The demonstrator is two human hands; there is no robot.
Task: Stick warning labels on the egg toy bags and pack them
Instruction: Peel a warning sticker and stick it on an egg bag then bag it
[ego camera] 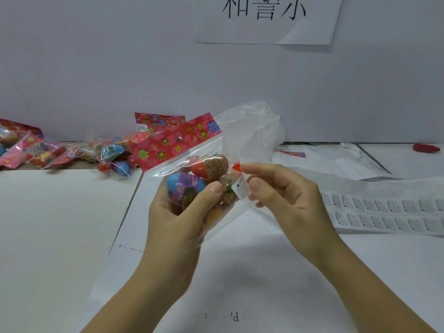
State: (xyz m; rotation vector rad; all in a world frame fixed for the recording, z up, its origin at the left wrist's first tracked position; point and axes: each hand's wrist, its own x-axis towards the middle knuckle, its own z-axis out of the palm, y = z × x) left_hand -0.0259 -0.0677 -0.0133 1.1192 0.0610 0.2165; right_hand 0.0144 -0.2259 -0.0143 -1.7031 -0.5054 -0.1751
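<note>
My left hand (179, 212) grips a clear egg toy bag (192, 174) with a red flowered header card, held up over the table and tilted. Blue and orange eggs show through the plastic. A small white warning label (241, 187) stands at the bag's right side, pinched between the thumb and fingers of my right hand (281, 195). The label touches the bag's plastic. To the right a strip of warning labels (384, 213) lies flat on the table in two rows.
A pile of several more egg toy bags (72, 152) lies at the back left. A crumpled clear plastic bag (254, 131) stands behind the held bag. White paper sheets (55, 224) cover the table. A red object (426, 148) sits far right.
</note>
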